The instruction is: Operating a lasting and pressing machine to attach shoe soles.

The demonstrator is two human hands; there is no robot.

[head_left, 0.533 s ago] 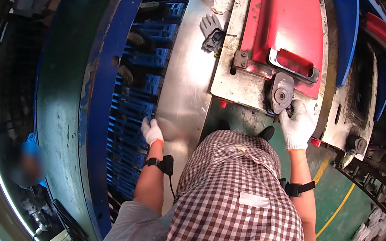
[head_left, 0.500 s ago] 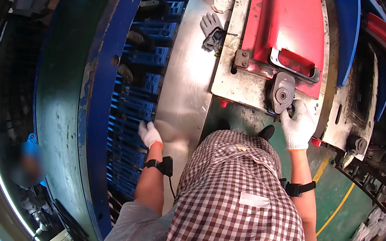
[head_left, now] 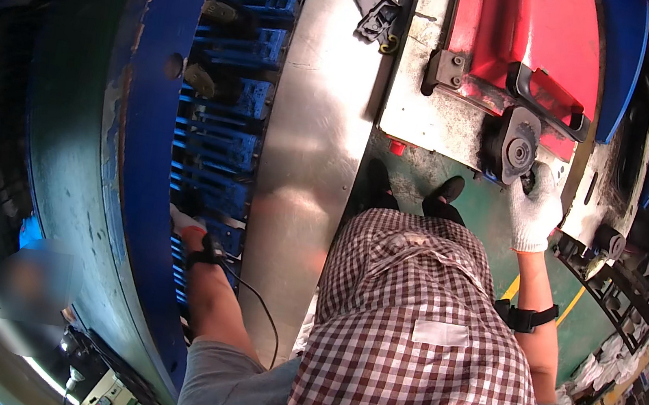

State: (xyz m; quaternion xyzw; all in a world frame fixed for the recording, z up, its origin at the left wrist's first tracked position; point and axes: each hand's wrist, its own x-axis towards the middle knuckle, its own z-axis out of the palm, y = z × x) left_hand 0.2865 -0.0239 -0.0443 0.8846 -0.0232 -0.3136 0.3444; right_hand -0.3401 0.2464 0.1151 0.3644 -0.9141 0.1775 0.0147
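Observation:
My right hand [head_left: 535, 210], in a white knit glove, is closed at the lower corner of a red machine. Thumb and fingers pinch a small dark knob [head_left: 528, 179] beside a dark grey rounded fitting [head_left: 518, 146] with a ringed hub. A black handle [head_left: 548, 102] sits just above it on the red cover [head_left: 545, 35]. My left hand [head_left: 180, 219], in a white glove, reaches into a blue slatted rack [head_left: 221, 148]. Its fingers are mostly hidden at the rack's edge, next to a dark object [head_left: 187, 201] that I cannot make out.
A shiny metal counter [head_left: 310, 127] runs between rack and machine, with a grey glove [head_left: 375, 8] on it. Several brown pieces [head_left: 200, 80] sit in the rack. A blue beam [head_left: 143, 179] borders it. A blurred person [head_left: 40, 280] is at far left. A cable [head_left: 269, 310] hangs from my left wrist.
My left hand has moved left and down from the rack's near edge, deeper into the rack. My right hand stays at the fitting. The whole view has shifted, bringing my shoes into sight.

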